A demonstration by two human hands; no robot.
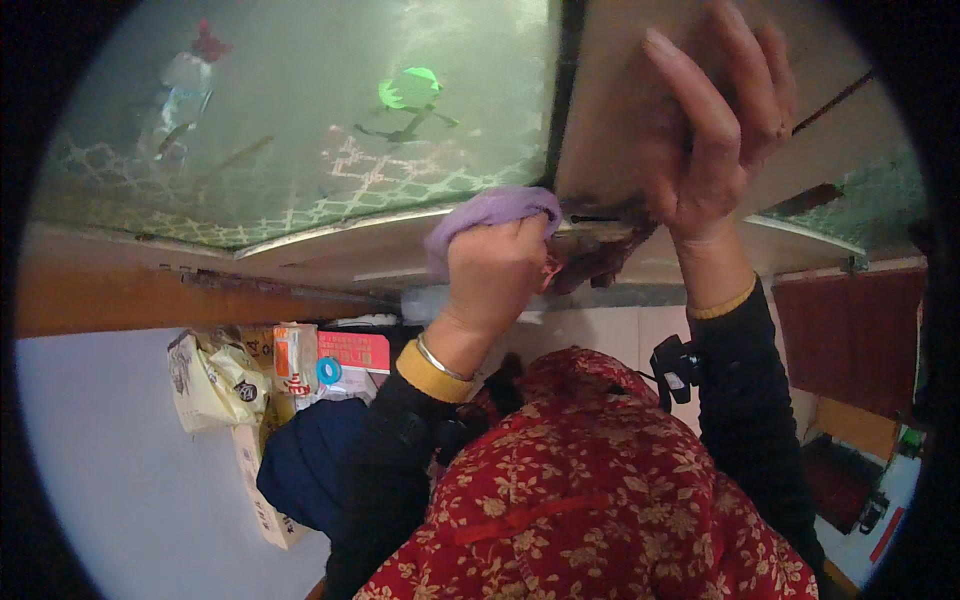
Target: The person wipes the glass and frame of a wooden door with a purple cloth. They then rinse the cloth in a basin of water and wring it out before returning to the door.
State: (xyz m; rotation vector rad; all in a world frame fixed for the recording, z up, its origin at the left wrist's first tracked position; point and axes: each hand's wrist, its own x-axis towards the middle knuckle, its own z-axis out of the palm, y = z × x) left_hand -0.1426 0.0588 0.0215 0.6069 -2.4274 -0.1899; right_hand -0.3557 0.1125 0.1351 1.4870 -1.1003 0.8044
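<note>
My left hand (pixel 497 268) is closed round a bunched purple cloth (pixel 492 212). The cloth lies against the lower edge of a frosted, greenish glass panel (pixel 300 130) with a pale lattice pattern, beside a dark upright seam. To the right, my right hand (pixel 720 130) is raised with its fingers apart, holding nothing, in front of a plain brownish panel (pixel 610 110). Whether its fingertips touch that panel I cannot tell. A dark, worn-looking part (pixel 600 258) sits between my hands at the panel's lower edge.
At lower left, food packages (pixel 220 380), a red box (pixel 355 350) and a blue roll of tape (pixel 328 371) rest near a dark blue cloth bundle (pixel 310 460). A dark red panel (pixel 850 340) stands at right. A wooden edge (pixel 120 295) runs along the left.
</note>
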